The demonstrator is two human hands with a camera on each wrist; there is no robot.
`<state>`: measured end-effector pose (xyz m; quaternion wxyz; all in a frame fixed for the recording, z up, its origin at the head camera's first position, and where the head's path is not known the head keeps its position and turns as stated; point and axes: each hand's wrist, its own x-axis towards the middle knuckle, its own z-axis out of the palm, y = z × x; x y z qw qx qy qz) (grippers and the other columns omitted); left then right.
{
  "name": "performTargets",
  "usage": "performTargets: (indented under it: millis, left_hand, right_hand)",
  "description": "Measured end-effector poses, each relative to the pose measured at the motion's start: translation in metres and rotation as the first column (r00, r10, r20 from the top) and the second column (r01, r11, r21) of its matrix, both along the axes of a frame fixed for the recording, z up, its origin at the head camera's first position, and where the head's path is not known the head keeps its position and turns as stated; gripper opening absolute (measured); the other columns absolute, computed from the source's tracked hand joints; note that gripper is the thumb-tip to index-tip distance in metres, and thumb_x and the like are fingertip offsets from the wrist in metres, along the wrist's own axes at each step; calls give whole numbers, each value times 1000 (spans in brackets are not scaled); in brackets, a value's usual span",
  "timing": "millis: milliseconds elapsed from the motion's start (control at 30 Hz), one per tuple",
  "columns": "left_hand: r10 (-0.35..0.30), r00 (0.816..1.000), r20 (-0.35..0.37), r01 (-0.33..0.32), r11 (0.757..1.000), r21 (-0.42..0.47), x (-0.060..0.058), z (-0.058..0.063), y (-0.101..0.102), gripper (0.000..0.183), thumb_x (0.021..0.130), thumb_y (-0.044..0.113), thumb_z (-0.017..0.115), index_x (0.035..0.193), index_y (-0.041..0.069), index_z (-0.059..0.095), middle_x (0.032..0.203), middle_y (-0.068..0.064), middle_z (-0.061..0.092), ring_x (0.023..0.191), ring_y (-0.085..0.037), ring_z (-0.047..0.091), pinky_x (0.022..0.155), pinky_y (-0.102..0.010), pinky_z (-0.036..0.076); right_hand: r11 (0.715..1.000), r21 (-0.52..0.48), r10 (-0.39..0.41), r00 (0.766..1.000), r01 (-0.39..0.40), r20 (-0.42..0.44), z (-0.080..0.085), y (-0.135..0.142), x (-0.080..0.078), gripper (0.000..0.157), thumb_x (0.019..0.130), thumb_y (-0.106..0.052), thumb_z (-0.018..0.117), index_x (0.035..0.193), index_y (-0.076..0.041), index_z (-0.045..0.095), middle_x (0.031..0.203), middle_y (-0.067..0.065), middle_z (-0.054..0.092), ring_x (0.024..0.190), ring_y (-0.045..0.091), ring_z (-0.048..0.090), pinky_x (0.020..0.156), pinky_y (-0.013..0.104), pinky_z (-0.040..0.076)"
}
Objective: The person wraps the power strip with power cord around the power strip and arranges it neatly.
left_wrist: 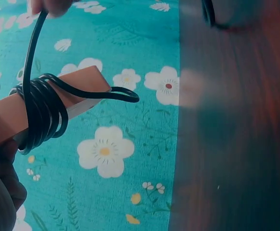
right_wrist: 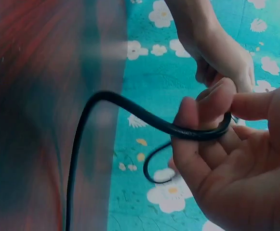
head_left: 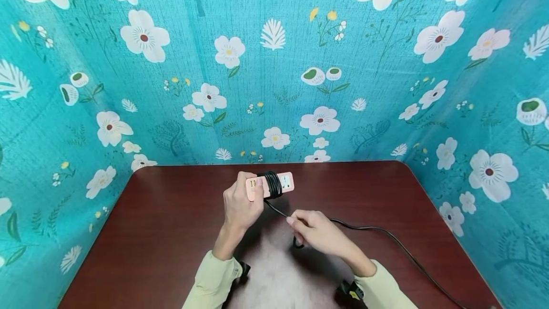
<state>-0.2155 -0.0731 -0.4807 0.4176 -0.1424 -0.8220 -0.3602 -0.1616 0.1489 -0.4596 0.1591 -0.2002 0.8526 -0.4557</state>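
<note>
My left hand (head_left: 243, 205) grips one end of a pink power strip (head_left: 287, 181) with white socket faces, held up above the table. Several turns of its black cord (head_left: 273, 185) are wound round the strip's middle. From these turns the cord runs down to my right hand (head_left: 316, 233), which pinches it between thumb and fingers. The right wrist view shows the cord (right_wrist: 144, 116) passing across the fingers and bending down. In the left wrist view, a small loop of cord juts past the strip's end (left_wrist: 89, 82).
The dark red-brown table (head_left: 171, 213) lies beneath both hands. Loose cord (head_left: 399, 242) trails over its right side to the front edge. Teal flowered cloth (head_left: 266, 85) hangs behind and at both sides. Dark wrist devices sit by both cuffs.
</note>
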Motion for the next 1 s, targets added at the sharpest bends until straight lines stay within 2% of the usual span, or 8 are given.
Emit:
performTargets:
  millis: [133,267,400,667,767,833,900,1000]
  left_hand:
    - [6,1000,10,-6,1000,-25,-3,4,-2,21,93,23,70,104,7,64,72,-8,69,54,-19,61,45,-28,45]
    - [3,999,42,0,998,-59,-3,8,-3,20,93,24,69,104,8,64,71,-6,68,54,-18,60,46,-27,45]
    - [-5,995,102,16,994,-104,-2,9,-7,19,94,25,69,103,9,62,69,-4,66,53,-17,59,47,-25,45]
    - [-100,955,281,128,988,-84,9,8,-14,16,95,25,71,103,15,62,68,0,65,55,-10,57,49,-20,41]
    - [-150,928,342,184,981,-69,13,8,-13,14,96,26,71,102,17,62,68,2,64,55,-6,54,48,-19,41]
    - [-187,899,395,233,970,-69,15,9,-13,12,96,26,70,102,20,61,68,5,64,57,-3,53,50,-19,42]
    - [-241,856,458,293,955,-44,18,9,-13,11,97,27,70,102,23,61,69,8,63,58,-2,53,50,-20,43]
    - [-348,777,525,394,919,26,21,11,-17,10,98,24,70,101,25,61,69,11,63,58,-1,54,51,-23,46]
  right_hand:
    - [998,66,14,986,-3,-167,4,7,-3,28,110,-37,55,85,-25,59,65,-9,49,54,1,44,54,22,40]
    - [994,107,14,943,22,-331,7,10,-6,26,108,-37,58,83,-30,58,63,-15,36,54,-3,36,55,19,35]
    - [989,136,13,895,53,-447,10,10,-7,26,105,-35,64,80,-29,61,63,-17,34,57,-5,32,55,18,33]
    - [980,164,36,719,109,-694,18,12,-16,13,93,-24,81,85,-24,71,72,-16,57,62,-3,42,60,16,40]
    - [982,152,46,650,108,-758,20,14,-22,10,91,-23,83,86,-21,74,73,-13,62,62,-2,45,60,16,43]
    - [984,146,53,623,99,-780,21,16,-26,10,90,-23,84,87,-20,75,74,-13,64,63,-2,46,60,16,44]
    - [987,134,53,621,85,-782,22,17,-28,10,89,-24,84,87,-21,76,74,-13,66,63,-4,47,60,16,45]
    - [993,109,56,656,40,-753,24,19,-31,9,88,-25,85,87,-23,77,75,-15,68,64,-6,50,60,15,45]
